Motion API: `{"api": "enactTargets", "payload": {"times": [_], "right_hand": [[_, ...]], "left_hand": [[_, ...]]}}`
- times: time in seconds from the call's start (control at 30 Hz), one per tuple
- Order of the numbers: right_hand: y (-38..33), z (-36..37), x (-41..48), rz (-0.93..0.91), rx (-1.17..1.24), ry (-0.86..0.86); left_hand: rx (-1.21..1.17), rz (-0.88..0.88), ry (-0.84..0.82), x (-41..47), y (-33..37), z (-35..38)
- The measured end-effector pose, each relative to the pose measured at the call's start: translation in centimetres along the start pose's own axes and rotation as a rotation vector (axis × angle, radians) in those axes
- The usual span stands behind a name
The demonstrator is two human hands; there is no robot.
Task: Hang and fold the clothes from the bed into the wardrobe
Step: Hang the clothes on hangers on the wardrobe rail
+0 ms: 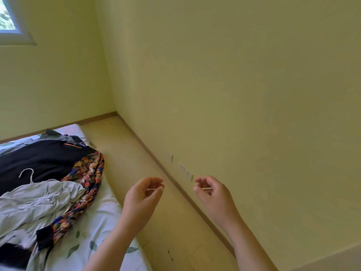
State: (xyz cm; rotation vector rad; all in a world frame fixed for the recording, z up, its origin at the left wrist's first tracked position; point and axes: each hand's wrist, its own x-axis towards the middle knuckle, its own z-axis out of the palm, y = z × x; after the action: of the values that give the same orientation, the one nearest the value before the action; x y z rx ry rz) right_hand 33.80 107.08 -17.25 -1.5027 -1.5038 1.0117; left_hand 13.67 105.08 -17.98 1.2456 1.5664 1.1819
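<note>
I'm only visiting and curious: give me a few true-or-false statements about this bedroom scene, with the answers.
1. A white hanger hook lies on the black garment. True.
2. Both hands grip the floral garment. False: the left hand and right hand are over the floor beside the bed, apart from the floral garment.
3. The window is at the upper left. True.
4. A wardrobe stands open by the wall. False: no wardrobe is in view.
</note>
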Motion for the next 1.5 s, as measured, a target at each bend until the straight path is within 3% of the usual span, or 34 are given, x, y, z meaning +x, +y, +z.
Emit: {"api": "enactTargets", "payload": {"times": [0.3,0.5,1.03,1.5], "right_hand": [[3.6,-12.5,8.8,-0.032,-0.008,-0.042],[5.3,-14.9,13.4,-0.038,0.016,-0.119],[-0.5,-2.5,27.9,-0.158,-0.013,-0.482],[-5.6,11.9,41.4,-0.275,-0.025,-0.807]], "left_hand": [[0.017,-0.007,0.005,4.9,5.3,14.6],[0.061,-0.084,0.098,6.7,5.3,17.2],[-0.025,-0.164,0.467,17.2,4.0,8.9],[0.114,-0.279,0.746,27.5,1.7,0.3]]}}
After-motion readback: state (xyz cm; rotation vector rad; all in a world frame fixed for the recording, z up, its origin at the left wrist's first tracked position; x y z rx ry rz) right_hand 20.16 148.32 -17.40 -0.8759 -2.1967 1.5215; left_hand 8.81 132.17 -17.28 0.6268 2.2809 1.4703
